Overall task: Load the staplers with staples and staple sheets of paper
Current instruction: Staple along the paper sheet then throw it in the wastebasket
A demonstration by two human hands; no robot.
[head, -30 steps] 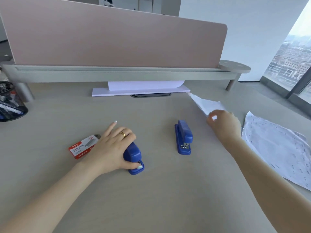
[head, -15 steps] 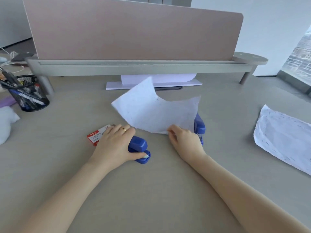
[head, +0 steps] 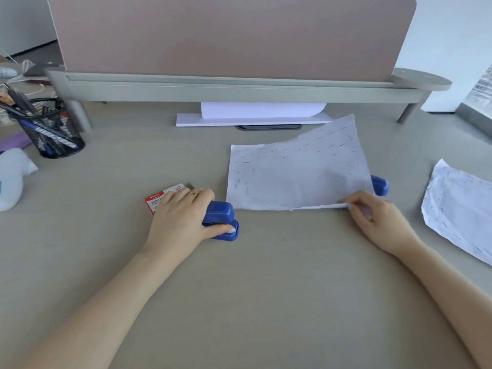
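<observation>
A: Hands first. How do they lie?

B: The left hand lies over a blue stapler on the desk, fingers curled round its body, thumb along the near side by the nose. A gold ring sits on one finger. The right hand pinches the near edge of a sheet of paper between thumb and fingertips, palm down, forearm running in from the lower right.

A: And the second stapler?

B: Only its blue end shows, poking out past the right edge of that sheet, which covers the rest. Whether the paper rests on it I cannot tell.

A: Containers?

B: A black wire-mesh pen cup at far left, holding pens and markers leaning at angles. Just behind the left hand, a small red-and-white staple box, partly covered by the fingers; whether it is open I cannot tell.

A: Surfaces and shapes?

B: The sheet is thin, white and wrinkled, peppered with short dark staple marks, its far right corner lifted. A second crumpled sheet, marked likewise, lies well apart at the right. The desk is smooth matte beige. Behind it stands a pink partition with rounded corners on a grey rail, flat white sheets beneath it.
</observation>
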